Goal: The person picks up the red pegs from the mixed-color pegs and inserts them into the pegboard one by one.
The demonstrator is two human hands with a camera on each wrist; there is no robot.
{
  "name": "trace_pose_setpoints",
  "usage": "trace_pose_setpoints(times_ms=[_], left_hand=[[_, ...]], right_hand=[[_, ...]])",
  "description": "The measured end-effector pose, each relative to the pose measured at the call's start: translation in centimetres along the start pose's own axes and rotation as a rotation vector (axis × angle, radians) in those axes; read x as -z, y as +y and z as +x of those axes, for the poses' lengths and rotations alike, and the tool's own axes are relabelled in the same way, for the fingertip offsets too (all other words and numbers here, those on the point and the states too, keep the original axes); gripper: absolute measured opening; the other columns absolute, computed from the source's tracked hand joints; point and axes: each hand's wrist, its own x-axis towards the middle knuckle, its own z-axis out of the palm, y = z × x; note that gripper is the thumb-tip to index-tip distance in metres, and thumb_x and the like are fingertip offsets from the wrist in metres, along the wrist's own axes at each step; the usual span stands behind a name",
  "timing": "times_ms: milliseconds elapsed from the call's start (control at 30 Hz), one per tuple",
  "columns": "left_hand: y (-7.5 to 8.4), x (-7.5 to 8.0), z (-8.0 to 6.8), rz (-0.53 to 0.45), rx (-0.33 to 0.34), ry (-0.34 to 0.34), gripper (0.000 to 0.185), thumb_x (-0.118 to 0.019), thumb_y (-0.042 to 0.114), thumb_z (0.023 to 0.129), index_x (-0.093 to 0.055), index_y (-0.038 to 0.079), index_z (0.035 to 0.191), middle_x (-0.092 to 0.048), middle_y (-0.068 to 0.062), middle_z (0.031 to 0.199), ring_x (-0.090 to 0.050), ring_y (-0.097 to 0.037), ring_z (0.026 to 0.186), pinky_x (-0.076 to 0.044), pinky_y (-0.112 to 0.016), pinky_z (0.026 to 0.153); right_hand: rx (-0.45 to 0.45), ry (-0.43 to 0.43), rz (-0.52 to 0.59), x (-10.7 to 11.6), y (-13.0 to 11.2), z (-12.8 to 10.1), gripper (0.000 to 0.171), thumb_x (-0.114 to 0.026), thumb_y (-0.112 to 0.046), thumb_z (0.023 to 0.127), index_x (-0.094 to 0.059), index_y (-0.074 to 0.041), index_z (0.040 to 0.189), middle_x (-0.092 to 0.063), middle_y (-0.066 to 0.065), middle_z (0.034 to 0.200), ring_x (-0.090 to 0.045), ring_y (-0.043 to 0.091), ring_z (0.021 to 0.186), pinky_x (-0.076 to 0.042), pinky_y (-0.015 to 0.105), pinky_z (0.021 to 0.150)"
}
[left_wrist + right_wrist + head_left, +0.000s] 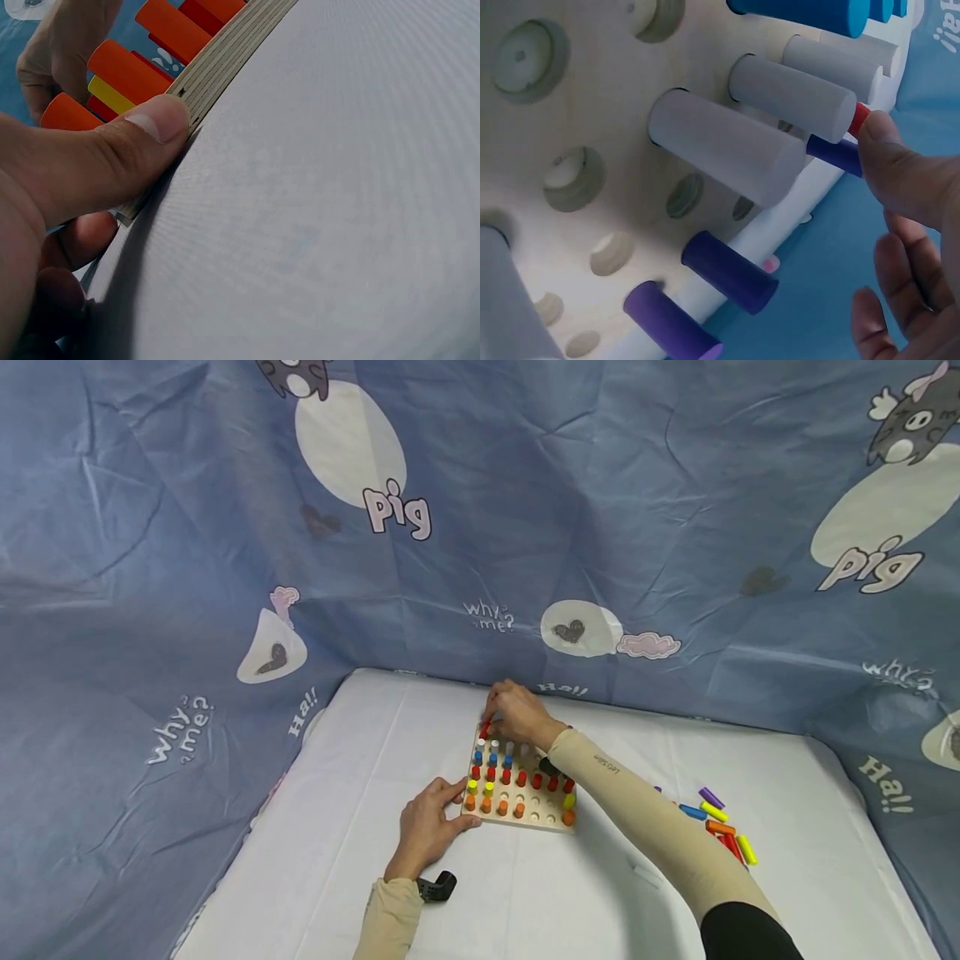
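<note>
Here, the right hand (517,714) pinched a red peg (485,729) at 11 o'clock on the peg board (543,811). The left hand (427,827) gripped its 8 o'clock corner. At 12 o'clock, blue cloth (480,527) said "pig," "why me?" and "Ha!!"

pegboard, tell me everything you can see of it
The pegboard is pale and looks like wood, with a layered edge and rows of round holes. Upright orange, yellow, red, blue, white and purple pegs fill some; others are empty. It lies flat on the white surface. The left hand grips its near left corner; the right hand holds a red peg at the far left corner.
</note>
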Motion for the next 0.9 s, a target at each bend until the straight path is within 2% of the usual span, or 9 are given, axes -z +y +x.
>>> trace_pose_setpoints(times_ms=[200,500,900], left_hand=[[-0.1,0.0,0.0,0.003,-0.015,0.017,0.072,-0.097,0.038,0.074,-0.072,0.019,0.139,-0.061,0.011,0.093,-0.039,-0.001,0.063,-0.032,-0.023,0.059],[0.1,0.0,-0.2,0.007,-0.019,0.012,0.072,-0.097,0.039,0.074,-0.073,0.018,0.138,-0.060,0.012,0.092,-0.039,-0.001,0.063,-0.033,-0.022,0.059],[0.1,0.0,-0.1,0.002,-0.025,0.014,0.072,-0.096,0.038,0.074,-0.072,0.016,0.139,-0.059,0.011,0.092,-0.039,-0.001,0.064,-0.032,-0.023,0.059]], right_hand=[[0.019,-0.038,-0.007,-0.2,-0.4,0.2,0.011,-0.089,-0.021,0.087,-0.087,-0.020,0.098,-0.071,0.003,0.116,-0.059,0.024,0.109,-0.052,0.046,0.096],[0.039,-0.049,-0.035,-0.6,-0.7,0.0,0.010,-0.089,-0.023,0.088,-0.086,-0.021,0.098,-0.072,0.001,0.111,-0.061,0.025,0.110,-0.053,0.044,0.095],[0.007,-0.040,0.004,0.2,0.1,-1.5,0.031,-0.084,-0.018,0.093,-0.081,-0.017,0.124,-0.068,0.005,0.122,-0.060,0.027,0.117,-0.052,0.045,0.100]])
